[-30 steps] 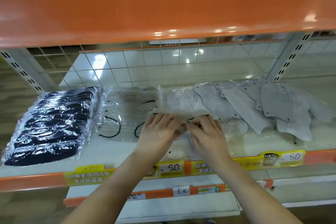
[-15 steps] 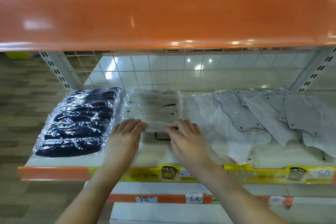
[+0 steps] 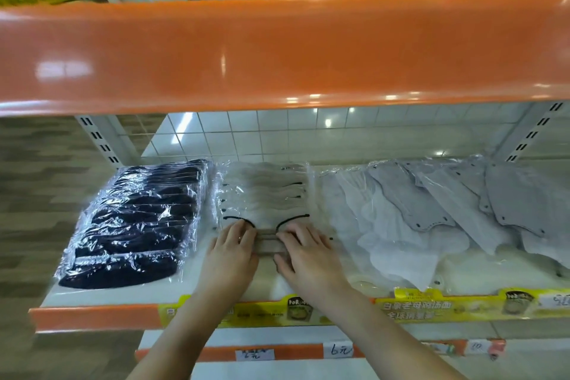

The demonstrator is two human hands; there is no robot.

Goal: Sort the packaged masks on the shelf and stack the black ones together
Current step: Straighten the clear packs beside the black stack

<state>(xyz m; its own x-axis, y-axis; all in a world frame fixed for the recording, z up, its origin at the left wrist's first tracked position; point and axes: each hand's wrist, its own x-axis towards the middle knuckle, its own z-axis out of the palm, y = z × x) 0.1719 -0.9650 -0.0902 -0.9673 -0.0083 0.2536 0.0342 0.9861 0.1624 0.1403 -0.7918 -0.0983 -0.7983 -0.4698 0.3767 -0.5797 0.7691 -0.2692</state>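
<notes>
We saw left hand (image 3: 232, 251) and right hand (image 3: 305, 251) flat, fingers straight, pressing the beige mask pack (image 3: 267, 244); black masks stack (image 3: 135, 222) at 9 o'clock.

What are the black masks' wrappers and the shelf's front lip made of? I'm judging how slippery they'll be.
The black masks' wrappers look like thin, glossy clear plastic film: crinkled, with bright glare streaks. The shelf's front lip seems smooth orange-painted metal or plastic; which one is unclear.

White shelf (image 3: 117, 295): black masks (image 3: 135, 222), grey masks (image 3: 431, 210).
</notes>
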